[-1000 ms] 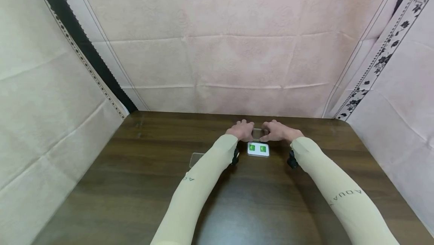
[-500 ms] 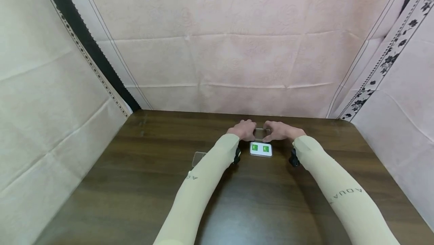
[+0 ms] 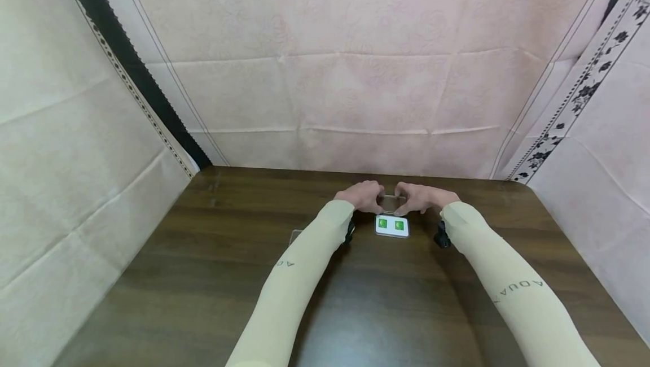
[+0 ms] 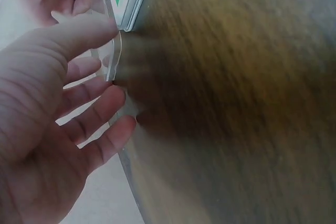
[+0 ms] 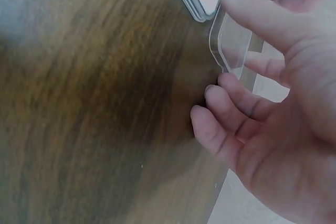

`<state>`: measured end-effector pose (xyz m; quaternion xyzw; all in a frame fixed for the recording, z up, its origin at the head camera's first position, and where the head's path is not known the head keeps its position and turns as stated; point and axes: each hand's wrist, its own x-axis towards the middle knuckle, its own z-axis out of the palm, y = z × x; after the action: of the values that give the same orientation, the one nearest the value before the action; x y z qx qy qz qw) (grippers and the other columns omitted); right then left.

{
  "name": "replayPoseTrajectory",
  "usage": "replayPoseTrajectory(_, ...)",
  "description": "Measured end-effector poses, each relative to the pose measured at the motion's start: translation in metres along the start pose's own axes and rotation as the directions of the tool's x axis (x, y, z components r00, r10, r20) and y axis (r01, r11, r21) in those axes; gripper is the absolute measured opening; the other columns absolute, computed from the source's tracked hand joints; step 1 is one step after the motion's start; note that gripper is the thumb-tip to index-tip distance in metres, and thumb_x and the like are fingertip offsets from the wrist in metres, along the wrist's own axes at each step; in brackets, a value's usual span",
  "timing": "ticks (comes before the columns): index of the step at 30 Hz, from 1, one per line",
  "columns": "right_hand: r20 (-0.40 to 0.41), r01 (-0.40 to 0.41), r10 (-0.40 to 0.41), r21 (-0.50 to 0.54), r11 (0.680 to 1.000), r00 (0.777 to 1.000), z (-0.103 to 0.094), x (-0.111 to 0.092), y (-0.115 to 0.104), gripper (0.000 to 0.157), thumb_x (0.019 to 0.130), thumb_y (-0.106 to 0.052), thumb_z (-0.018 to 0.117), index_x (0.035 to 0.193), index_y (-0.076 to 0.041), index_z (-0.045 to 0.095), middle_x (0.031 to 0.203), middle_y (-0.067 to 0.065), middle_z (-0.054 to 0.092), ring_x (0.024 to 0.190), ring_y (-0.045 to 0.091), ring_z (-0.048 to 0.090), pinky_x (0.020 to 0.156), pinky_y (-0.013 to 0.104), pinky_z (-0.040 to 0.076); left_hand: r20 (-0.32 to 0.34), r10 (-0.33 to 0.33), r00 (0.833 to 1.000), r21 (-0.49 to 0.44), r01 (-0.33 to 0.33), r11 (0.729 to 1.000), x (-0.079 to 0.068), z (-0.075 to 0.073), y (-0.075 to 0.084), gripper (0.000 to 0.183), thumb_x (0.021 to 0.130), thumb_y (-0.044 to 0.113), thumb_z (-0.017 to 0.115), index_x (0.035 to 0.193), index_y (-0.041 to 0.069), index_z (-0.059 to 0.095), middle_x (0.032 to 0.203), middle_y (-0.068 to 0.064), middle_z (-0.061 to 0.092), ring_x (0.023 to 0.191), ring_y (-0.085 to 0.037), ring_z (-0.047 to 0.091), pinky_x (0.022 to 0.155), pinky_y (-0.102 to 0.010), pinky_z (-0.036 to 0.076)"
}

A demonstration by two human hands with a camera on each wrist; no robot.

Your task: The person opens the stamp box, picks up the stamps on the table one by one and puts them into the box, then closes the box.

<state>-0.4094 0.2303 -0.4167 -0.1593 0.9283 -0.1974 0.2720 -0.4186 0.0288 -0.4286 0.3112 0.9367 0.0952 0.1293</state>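
A clear plastic case (image 5: 233, 40) with rounded corners stands between the two hands near the table's far edge. My left hand (image 3: 361, 196) grips its left end, thumb on the near side and fingers round the far side. At the opposite end my right hand (image 3: 421, 197) holds it the same way, its lower fingers loosely bent close to the tabletop. Just on the near side of the case lies a neat stack of white cards (image 3: 391, 232), the top one showing two green squares. In the left wrist view the stack's corner (image 4: 126, 17) comes right up to the case.
A second clear plastic piece (image 3: 294, 235) lies on the dark wooden table (image 3: 203, 276), mostly hidden under the left forearm. Pale cloth (image 3: 325, 90) hangs behind the table and along both sides.
The left forearm has shifted slightly left and covers more of the second clear piece. Both hands stay at the ends of the case, the left fingers more curled. The head view has shifted slightly.
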Motion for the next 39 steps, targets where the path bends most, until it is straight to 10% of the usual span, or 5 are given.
replayPoseTrajectory(28,0.023,0.011,-0.011,0.016,1.000,1.000,-0.011,-0.005,0.007,0.062,0.083,-0.043,0.076,0.124,-0.011,0.042,0.083,0.005,0.053,0.063,0.015,0.046,0.060,0.033,0.051,0.065,-0.003,0.998,-0.131,0.012,0.991,-0.003,-0.012,0.010,0.040,0.089,0.035,0.068,0.123,0.013,0.064,0.104,0.004,0.065,0.087,-0.013,0.060,0.076,-0.026,0.050)
replayPoseTrajectory(39,-0.037,0.026,-0.028,-0.060,0.998,0.999,-0.003,-0.018,-0.004,0.063,0.083,-0.044,0.076,0.126,-0.012,0.044,0.110,0.013,0.055,0.088,0.024,0.055,0.062,0.033,0.052,0.071,0.014,0.997,-0.126,-0.005,0.992,-0.016,-0.011,0.015,0.047,0.092,0.033,0.067,0.133,0.011,0.059,0.119,-0.002,0.064,0.094,-0.014,0.060,0.083,-0.028,0.052)
